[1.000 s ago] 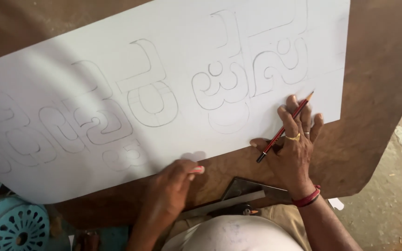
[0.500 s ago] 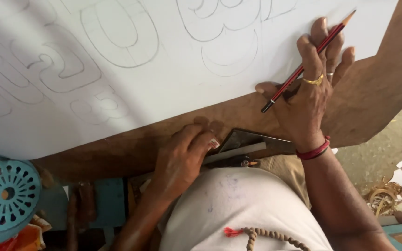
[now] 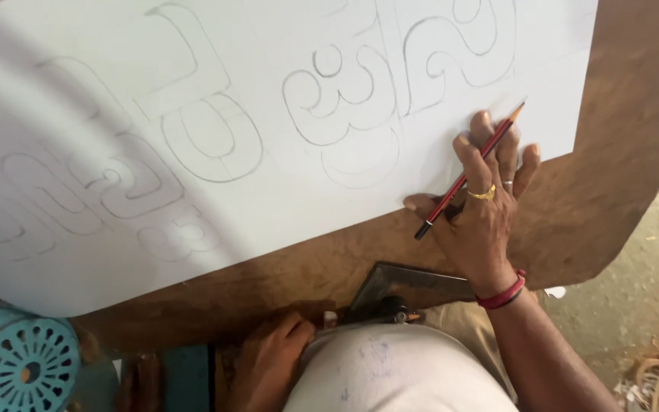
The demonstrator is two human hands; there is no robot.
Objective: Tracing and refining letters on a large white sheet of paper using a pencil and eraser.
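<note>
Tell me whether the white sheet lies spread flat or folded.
Spread flat: the sheet lies open across the brown board, no crease showing, with the right hand pressing its corner.

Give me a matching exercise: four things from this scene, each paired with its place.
1. red pencil
2. white paper sheet with outlined letters
3. teal slotted round cover
4. dark metal set square

A. bottom left corner
B. in the right hand
C. spread over the brown wooden board
D. at the board's near edge, by the lap

Pairs: 1-B, 2-C, 3-A, 4-D
</note>
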